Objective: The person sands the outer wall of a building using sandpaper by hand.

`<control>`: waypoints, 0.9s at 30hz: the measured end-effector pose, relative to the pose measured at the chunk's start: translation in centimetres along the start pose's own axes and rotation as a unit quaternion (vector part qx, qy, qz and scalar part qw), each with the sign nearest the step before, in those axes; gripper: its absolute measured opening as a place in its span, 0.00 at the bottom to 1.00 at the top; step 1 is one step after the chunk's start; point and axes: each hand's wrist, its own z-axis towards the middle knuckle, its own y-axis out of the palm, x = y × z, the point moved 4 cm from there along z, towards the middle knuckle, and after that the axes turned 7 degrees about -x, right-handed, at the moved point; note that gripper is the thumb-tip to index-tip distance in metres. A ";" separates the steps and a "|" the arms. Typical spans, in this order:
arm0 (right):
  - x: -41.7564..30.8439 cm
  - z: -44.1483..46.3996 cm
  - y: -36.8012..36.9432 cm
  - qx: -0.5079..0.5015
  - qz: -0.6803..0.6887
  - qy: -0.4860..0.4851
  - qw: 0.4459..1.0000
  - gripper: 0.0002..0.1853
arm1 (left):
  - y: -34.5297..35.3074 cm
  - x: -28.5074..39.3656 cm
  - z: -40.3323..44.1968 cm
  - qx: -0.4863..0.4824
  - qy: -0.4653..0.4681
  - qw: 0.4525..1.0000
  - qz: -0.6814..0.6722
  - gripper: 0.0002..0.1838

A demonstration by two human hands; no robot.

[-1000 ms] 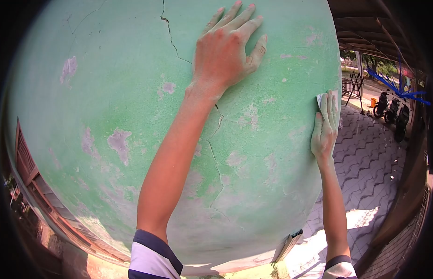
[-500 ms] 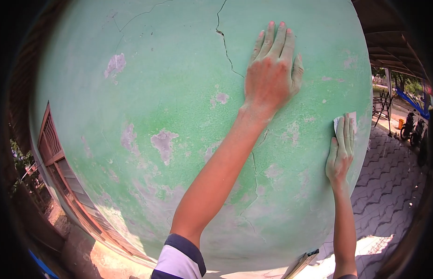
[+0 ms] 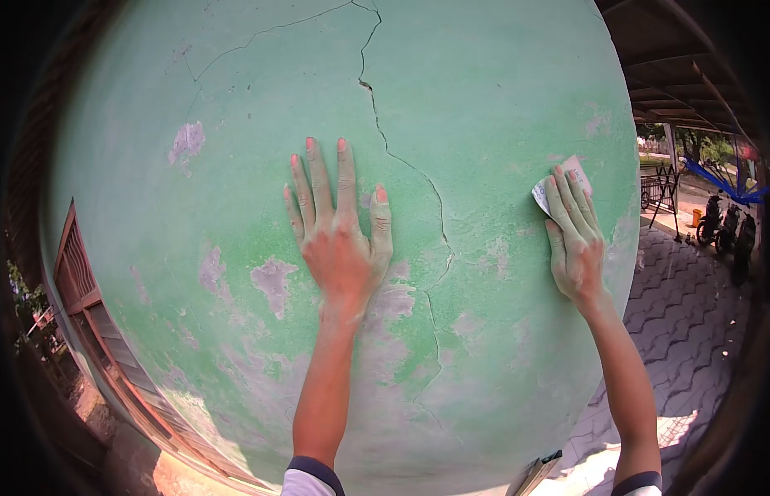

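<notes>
A green painted wall (image 3: 484, 347) with peeling patches and a long crack fills most of the view. My left hand (image 3: 339, 240) lies flat against it, left of the crack, fingers spread and nothing in them. Pale dust coats the fingers of both hands. Toward the wall's right edge, my right hand (image 3: 577, 248) presses a piece of sandpaper (image 3: 576, 168) to the surface. Its whitish, printed back shows beyond the fingertips; the fingers hide the middle of the sheet.
At the lower left is a wooden-framed window or door (image 3: 91, 298). To the right lies grey paving (image 3: 683, 331), with parked motorcycles (image 3: 728, 227) and a blue tarp (image 3: 724, 182) farther off. A dark-tipped board (image 3: 538, 475) stands at the wall's foot.
My left hand has moved down and left along the wall, its fingers spreading wider. My right hand has moved up and left with the sandpaper, now tilted. The view has shifted slightly.
</notes>
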 end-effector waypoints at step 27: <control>-4.0 15.2 2.2 0.168 -0.062 -0.040 0.983 0.24 | -0.3 -0.1 -2.5 -0.043 0.019 0.999 0.012 0.34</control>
